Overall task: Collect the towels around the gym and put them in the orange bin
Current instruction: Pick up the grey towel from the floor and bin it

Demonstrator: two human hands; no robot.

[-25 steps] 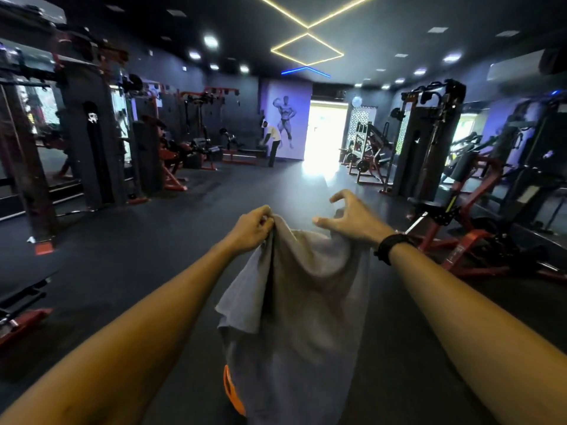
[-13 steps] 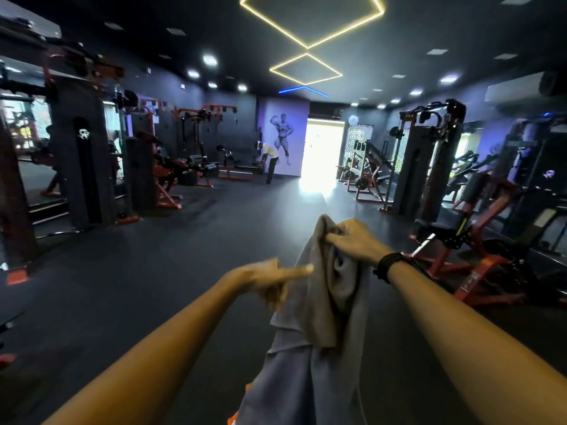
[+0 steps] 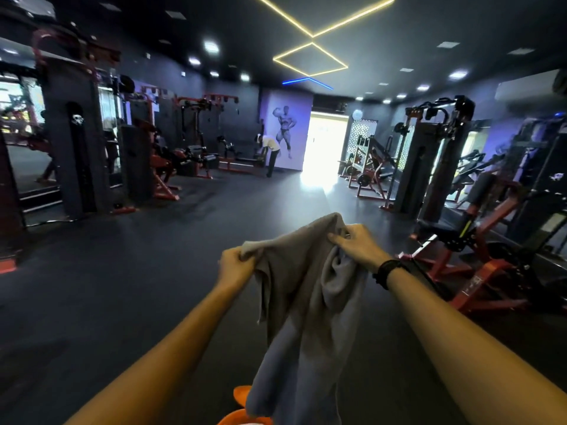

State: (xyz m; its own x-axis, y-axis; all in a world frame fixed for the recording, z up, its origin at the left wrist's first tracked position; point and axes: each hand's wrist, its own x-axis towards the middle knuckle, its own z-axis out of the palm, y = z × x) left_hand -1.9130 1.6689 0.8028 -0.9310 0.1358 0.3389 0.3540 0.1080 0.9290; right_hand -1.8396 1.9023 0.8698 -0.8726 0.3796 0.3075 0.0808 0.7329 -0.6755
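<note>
A grey towel point(image 3: 306, 308) hangs in front of me, stretched between both hands at its top edge. My left hand point(image 3: 236, 266) grips its left corner in a fist. My right hand point(image 3: 356, 248) pinches the upper right part, a black band on that wrist. The towel's lower end drapes down over the orange bin point(image 3: 242, 406), of which only a bit of rim shows at the bottom edge of the view.
Dark gym floor point(image 3: 122, 286) stretches ahead. Red and black weight machines point(image 3: 478, 246) stand close on the right, and cable stations point(image 3: 82, 154) line the left wall. A person point(image 3: 271, 153) bends over far back, near a bright doorway point(image 3: 325, 148).
My left hand, which was loose and below the towel half a second ago, has taken hold of the towel's left corner again. Both hands now spread the top edge apart.
</note>
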